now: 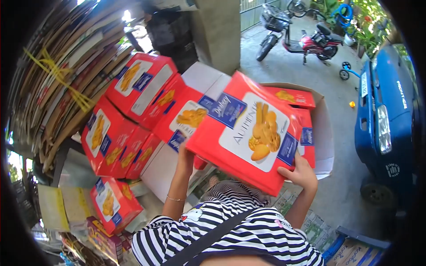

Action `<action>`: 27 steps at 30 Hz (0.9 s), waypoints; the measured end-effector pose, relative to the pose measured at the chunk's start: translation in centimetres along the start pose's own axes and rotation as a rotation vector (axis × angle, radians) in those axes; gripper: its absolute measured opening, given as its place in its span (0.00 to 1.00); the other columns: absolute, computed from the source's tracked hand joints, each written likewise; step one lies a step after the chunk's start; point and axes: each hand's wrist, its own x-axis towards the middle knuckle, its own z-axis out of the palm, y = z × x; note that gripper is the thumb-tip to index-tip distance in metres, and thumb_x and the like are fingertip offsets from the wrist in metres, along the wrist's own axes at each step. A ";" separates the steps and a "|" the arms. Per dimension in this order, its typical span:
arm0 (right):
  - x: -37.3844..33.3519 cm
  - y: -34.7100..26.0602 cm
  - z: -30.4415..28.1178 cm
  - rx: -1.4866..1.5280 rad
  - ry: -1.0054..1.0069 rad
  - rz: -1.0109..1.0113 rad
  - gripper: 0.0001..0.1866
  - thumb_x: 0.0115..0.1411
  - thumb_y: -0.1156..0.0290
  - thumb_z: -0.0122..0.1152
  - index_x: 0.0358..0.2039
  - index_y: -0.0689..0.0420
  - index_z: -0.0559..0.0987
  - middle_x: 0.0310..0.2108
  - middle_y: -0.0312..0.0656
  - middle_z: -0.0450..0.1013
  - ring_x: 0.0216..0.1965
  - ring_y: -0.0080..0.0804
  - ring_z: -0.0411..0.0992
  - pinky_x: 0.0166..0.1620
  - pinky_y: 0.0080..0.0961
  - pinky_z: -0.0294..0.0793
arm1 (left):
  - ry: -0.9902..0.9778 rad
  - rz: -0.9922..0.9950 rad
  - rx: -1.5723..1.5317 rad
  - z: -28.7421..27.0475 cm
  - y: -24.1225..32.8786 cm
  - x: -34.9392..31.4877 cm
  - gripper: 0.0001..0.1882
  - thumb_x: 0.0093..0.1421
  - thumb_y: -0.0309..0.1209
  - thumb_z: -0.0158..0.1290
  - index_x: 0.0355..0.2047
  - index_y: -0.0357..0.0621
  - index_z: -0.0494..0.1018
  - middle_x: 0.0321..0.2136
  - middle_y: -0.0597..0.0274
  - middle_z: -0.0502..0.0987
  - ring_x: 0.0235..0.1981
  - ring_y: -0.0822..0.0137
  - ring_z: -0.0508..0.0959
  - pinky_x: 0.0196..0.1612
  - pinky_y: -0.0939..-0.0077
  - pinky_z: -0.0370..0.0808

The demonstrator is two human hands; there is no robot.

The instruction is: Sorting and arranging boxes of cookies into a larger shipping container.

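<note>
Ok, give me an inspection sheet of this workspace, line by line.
Surface: concrete floor, partly covered.
Job's things: large red biscuit box, tilted, held at its lower corners.
Clutter: stacked red boxes; open cardboard carton with more red boxes; bundled flattened cardboard.
Hands: left hand and right hand both grip the large box.
Cables: nothing seen.
Surroundings: electric scooter, blue vehicle, concrete pillar.
</note>
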 end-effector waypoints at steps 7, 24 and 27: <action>12.4 -8.0 4.3 0.088 0.291 -0.518 0.44 0.50 0.67 0.65 0.63 0.60 0.51 0.54 0.59 0.64 0.55 0.49 0.65 0.55 0.34 0.64 | 0.316 0.304 0.026 -5.5 -3.1 -5.2 0.29 0.61 0.40 0.47 0.59 0.37 0.57 0.58 0.54 0.62 0.60 0.63 0.61 0.61 0.65 0.57; 5.5 1.0 11.2 -0.104 0.212 -0.323 0.24 0.52 0.63 0.62 0.47 0.61 0.72 0.46 0.51 0.70 0.50 0.47 0.67 0.53 0.35 0.66 | -0.797 -0.072 1.607 2.2 1.9 -5.1 0.36 0.57 0.50 0.48 0.55 0.32 0.61 0.49 0.40 0.69 0.48 0.45 0.71 0.51 0.58 0.67; 3.7 4.9 9.3 -0.093 0.492 -0.143 0.22 0.52 0.63 0.63 0.46 0.60 0.72 0.43 0.53 0.71 0.47 0.49 0.69 0.51 0.37 0.66 | -1.092 0.024 1.365 6.1 0.8 -3.3 0.36 0.59 0.49 0.46 0.56 0.30 0.58 0.50 0.43 0.68 0.52 0.50 0.69 0.55 0.58 0.62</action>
